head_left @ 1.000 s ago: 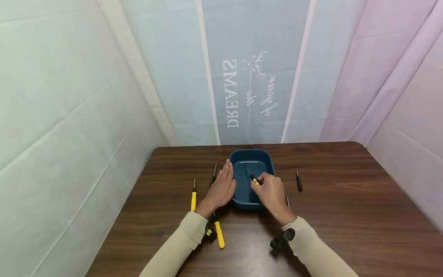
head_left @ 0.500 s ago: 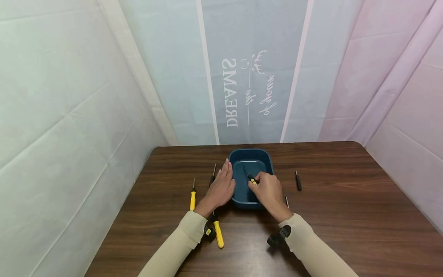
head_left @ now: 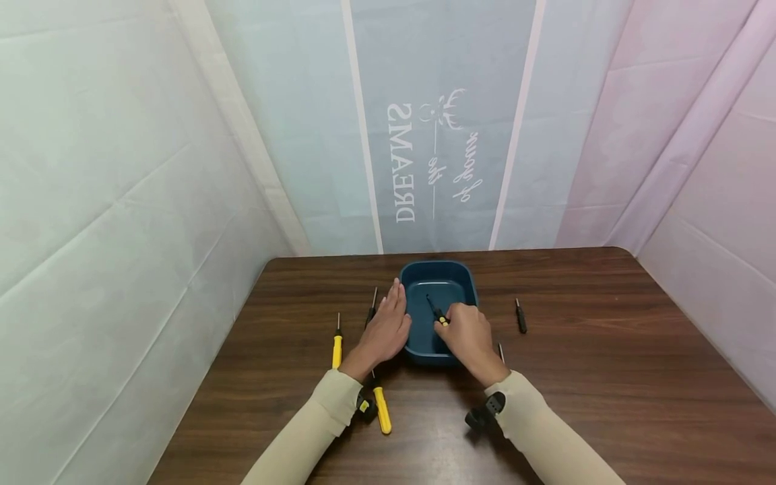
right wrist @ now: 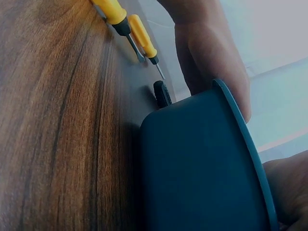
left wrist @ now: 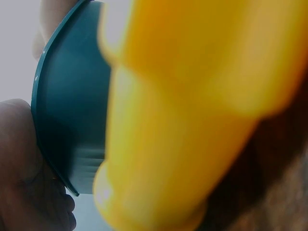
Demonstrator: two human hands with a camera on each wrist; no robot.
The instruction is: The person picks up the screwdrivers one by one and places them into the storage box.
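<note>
A dark blue-green plastic tub point(head_left: 438, 267) stands near the middle of the table. My left hand point(head_left: 386, 331) lies along the tub's left side with fingers straight, touching its rim. Over the tub's right side reaches my right hand point(head_left: 471, 337), gripping the black-and-yellow handle of a screwdriver point(head_left: 441, 317). Its dark shaft points away from me, inside the tub; whether the tip touches the bottom I cannot tell. A blurred yellow screwdriver handle point(left wrist: 178, 106) fills much of the left wrist view. The right wrist view has the tub's outer wall point(right wrist: 202, 168), with my left hand point(right wrist: 211, 53) beyond.
Left of the tub lie two yellow-handled screwdrivers, one farther left point(head_left: 337, 350) and one nearer point(head_left: 382, 412). A black screwdriver point(head_left: 372, 312) is partly behind my left hand. A small black screwdriver point(head_left: 521, 319) lies right; a metal shaft point(head_left: 501, 352) shows beside my right wrist.
My right hand has shifted slightly left and lower with the screwdriver, and less of its handle shows. The left hand stays against the tub. The whole head view drifts slightly.
</note>
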